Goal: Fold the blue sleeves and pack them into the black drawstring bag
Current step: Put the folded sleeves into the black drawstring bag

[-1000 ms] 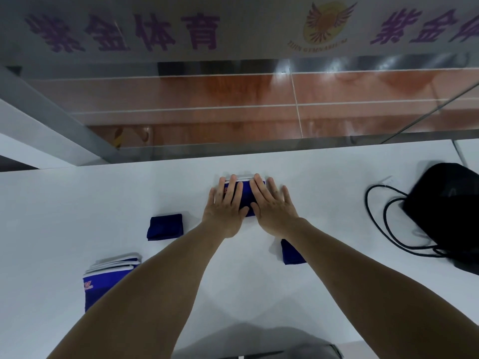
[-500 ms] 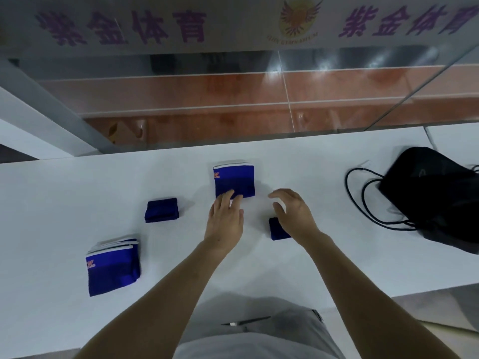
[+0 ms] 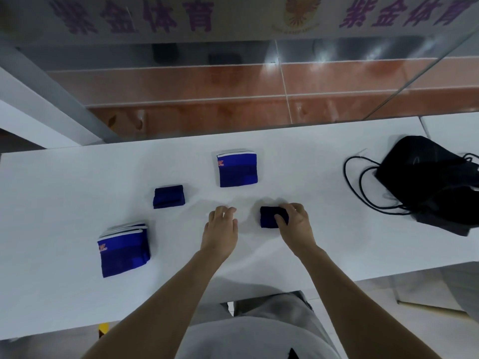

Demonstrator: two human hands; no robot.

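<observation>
Both hands have drawn back from the folded blue sleeve (image 3: 238, 169), which now lies uncovered and flat on the white desk (image 3: 64, 182), white edge on its far side. Since the earlier frame the right hand (image 3: 294, 224) has closed onto the small dark blue bundle (image 3: 270, 216) just nearer the person than that sleeve and a little to its right; the grip is grasping it, thumb on top and fingers along its far edge, with the bundle resting on the desk. The left hand (image 3: 221, 228) hovers beside it, nearer than the folded sleeve, fingers curled loosely and its grip released, holding nothing. A second small dark bundle (image 3: 168, 196) sits to the left of the folded sleeve. A stack of folded sleeves (image 3: 124, 248) lies further left and nearer the person. The black drawstring bag (image 3: 427, 182) rests well to the right of the folded sleeve, its cords (image 3: 363, 187) looped on the desk toward the sleeve.
</observation>
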